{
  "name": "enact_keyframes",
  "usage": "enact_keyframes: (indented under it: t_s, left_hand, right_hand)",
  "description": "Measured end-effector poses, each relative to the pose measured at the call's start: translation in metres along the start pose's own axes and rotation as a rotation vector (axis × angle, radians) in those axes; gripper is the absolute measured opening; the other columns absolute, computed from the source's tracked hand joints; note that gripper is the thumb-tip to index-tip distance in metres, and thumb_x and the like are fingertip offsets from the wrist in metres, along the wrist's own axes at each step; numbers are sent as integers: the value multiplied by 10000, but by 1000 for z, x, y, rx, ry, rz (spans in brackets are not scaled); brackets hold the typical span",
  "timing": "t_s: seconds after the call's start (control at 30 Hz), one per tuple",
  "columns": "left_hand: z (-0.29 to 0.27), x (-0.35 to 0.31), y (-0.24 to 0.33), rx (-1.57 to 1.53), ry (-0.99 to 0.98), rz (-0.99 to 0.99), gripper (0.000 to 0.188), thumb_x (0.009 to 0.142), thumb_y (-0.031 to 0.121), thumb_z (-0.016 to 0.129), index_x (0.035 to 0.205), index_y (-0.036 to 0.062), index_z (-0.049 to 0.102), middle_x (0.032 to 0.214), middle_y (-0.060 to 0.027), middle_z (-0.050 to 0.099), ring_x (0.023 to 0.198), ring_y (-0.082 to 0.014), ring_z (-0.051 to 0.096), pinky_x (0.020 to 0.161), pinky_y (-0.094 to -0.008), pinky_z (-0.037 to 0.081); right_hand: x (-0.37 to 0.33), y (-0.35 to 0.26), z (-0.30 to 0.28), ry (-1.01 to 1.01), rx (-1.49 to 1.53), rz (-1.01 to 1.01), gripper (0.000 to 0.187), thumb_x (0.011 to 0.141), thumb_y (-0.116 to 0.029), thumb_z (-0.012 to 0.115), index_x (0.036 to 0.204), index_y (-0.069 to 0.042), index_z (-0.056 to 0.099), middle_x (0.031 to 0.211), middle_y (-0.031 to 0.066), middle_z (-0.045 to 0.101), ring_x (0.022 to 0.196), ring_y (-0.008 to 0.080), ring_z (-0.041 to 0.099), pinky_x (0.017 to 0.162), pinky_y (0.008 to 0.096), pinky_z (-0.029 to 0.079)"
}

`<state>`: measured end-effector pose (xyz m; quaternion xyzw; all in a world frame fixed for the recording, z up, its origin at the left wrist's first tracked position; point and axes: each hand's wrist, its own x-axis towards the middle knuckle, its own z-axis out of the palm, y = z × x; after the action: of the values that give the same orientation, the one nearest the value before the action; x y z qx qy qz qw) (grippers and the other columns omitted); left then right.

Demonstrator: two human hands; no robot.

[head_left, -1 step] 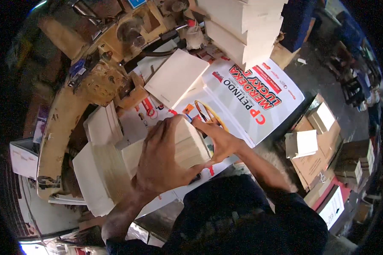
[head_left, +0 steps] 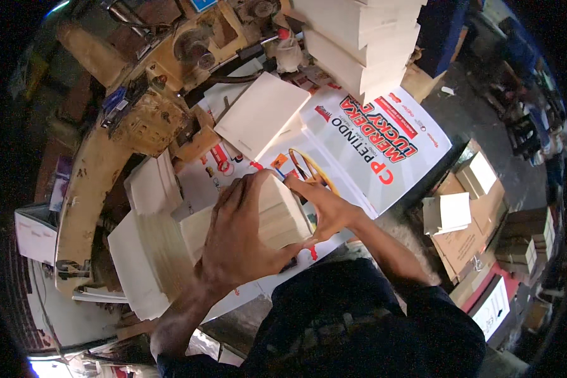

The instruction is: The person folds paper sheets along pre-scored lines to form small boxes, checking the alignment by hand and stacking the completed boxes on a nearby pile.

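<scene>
A thick block of cream-coloured paper [head_left: 282,217] is between my two hands over the printed sheets in front of me. My left hand [head_left: 236,230] wraps across its left and upper side, fingers together on the far edge and the thumb toward the near right corner. On the right end, my right hand [head_left: 326,209] grips with fingers at the far corner and thumb at the near one. Another long stack of paper [head_left: 151,258] stands on the left beside my left wrist. The block's underside is hidden.
Large printed sheets [head_left: 422,148] cover the work surface. A pale paper stack [head_left: 264,116] lies beyond my hands, and a tall paper pile [head_left: 384,57] rises at the far right. A worn yellowish machine [head_left: 151,120] curves along the left. Cardboard [head_left: 453,242] with paper stacks sits lower right.
</scene>
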<state>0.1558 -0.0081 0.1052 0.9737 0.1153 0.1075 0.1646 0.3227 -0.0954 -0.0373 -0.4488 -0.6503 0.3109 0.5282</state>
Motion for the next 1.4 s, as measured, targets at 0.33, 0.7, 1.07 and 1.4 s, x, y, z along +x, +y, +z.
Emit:
enact_keyframes:
  t_s: [0.33,0.7,1.07,1.4]
  left_hand:
    - [-34,32,60,184,59,291,1112,780,713,585,1482,-64,213,1534,-300,212,1456,-419,154,1176,-562,114]
    - [24,42,67,954,-577,304,713,778,550,699,1208,-11,609,1152,-250,624,1259,-388,474,1150,-557,148]
    - [25,86,65,1033,-1045,329,750,728,506,758,1219,-33,585,1130,-226,629,1241,-364,491,1121,-530,215]
    - [-39,60,32,862,-939,381,908,609,395,857,1313,-49,494,1221,-231,555,1236,-358,479,1066,-539,329]
  right_hand:
    - [-9,26,6,73,-73,-142,1039,528,-410,899,1353,-24,399,1196,166,537,1133,290,538,1014,400,402]
    - [-7,23,11,254,-33,71,1064,514,-344,918,1389,-17,409,1271,198,526,1140,278,550,1020,341,428]
    - [-13,7,11,63,-277,-81,1116,528,-312,921,1436,-2,350,1308,204,539,1193,300,551,1010,352,458]
    - [-39,-76,4,123,-231,413,1049,556,-389,893,1364,50,388,1276,259,535,1188,369,546,1045,413,420]
